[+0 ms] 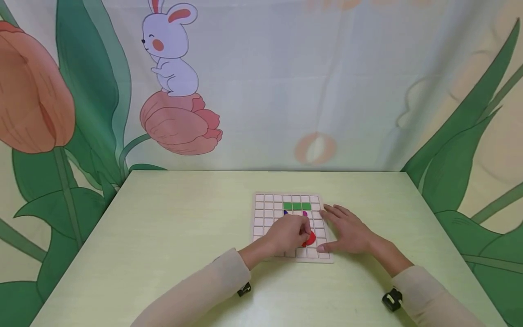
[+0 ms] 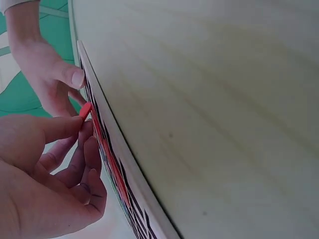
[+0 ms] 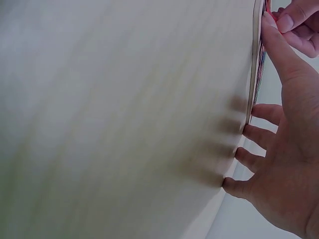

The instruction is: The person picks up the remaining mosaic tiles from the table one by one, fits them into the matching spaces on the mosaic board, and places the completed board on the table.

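A square board [image 1: 259,213] with a grid of pale cells lies on the table. Over its lower right part, my left hand [image 1: 286,234] pinches a small flat red piece [image 2: 85,110] between thumb and finger, held tilted at the board's surface. More red [image 2: 117,177] lies along the board in the left wrist view. My right hand [image 1: 351,231] is spread at the board's right side, fingertips and thumb at its edge. Green squares [image 1: 297,206] fill a row near the board's top. Blue [image 1: 285,212] and magenta [image 1: 305,214] bits peek out above my left hand, which hides the cells beneath.
The pale table [image 1: 184,218] extends around the board. Behind it hangs a curtain [image 1: 261,91] printed with a rabbit, tulips and leaves. Dark straps with small devices [image 1: 392,299] sit at both wrists.
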The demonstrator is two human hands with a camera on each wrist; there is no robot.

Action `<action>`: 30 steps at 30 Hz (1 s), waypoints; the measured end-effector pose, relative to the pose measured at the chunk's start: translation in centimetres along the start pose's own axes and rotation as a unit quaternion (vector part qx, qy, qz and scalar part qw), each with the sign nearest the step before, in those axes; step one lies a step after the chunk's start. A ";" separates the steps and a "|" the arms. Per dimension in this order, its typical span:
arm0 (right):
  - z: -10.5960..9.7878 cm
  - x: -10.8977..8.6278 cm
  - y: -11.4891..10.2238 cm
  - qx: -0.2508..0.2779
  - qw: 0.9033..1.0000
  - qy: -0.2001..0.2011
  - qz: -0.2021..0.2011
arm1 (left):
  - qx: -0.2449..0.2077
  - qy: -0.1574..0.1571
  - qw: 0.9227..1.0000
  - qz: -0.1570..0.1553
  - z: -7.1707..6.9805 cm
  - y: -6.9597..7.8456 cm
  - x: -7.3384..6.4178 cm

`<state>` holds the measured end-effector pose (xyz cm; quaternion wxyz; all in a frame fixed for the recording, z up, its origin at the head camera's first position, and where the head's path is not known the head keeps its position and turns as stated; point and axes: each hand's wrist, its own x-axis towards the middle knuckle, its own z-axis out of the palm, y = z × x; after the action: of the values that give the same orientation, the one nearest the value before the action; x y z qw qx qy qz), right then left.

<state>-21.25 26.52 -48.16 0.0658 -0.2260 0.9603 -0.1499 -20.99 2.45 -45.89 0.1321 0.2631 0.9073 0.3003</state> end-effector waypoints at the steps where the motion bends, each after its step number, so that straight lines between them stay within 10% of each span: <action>1: 0.0 0.0 0.0 0.000 1.000 0.001 -0.001 | 0.006 -0.001 1.000 -0.001 0.1 0.0 0.0; 30: 0.0 -0.2 0.5 0.000 1.000 0.009 -0.015 | 0.061 -0.019 0.997 0.047 0.0 -0.3 0.3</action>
<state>-21.25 27.03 -48.34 0.0545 -0.2392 0.9573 -0.1528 -21.33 2.36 -46.09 0.1184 0.3182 0.9081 0.2450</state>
